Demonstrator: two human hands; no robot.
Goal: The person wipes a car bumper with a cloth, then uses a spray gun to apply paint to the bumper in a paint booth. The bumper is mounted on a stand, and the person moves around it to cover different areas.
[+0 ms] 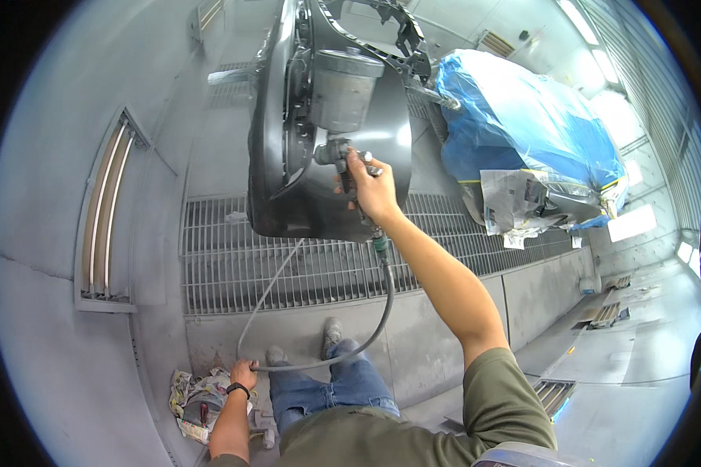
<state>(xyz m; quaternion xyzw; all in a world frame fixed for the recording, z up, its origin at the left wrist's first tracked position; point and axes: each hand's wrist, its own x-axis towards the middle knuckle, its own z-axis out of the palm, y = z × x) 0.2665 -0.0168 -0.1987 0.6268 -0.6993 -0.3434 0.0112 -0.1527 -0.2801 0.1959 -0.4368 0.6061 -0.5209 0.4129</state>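
A spray gun (337, 152) with a translucent paint cup (346, 92) on top is gripped in my right hand (374, 185), fingers wrapped round its handle. Its nozzle points left, close in front of a glossy black car bumper (276, 210). From the base of the gun, a green fitting (379, 244) leads into a grey air hose (388, 300). The hose loops down to my left hand (244, 373), which is closed on it low at my left side. Beyond that hand the hose runs up toward the grating.
At the right stands a car covered in blue plastic film (530, 124) and masking paper (514, 198). A metal floor grating (226, 265) lies below the bumper. Crumpled paper (199, 397) is heaped beside my left forearm. A lit lamp panel (107, 210) is in the left wall.
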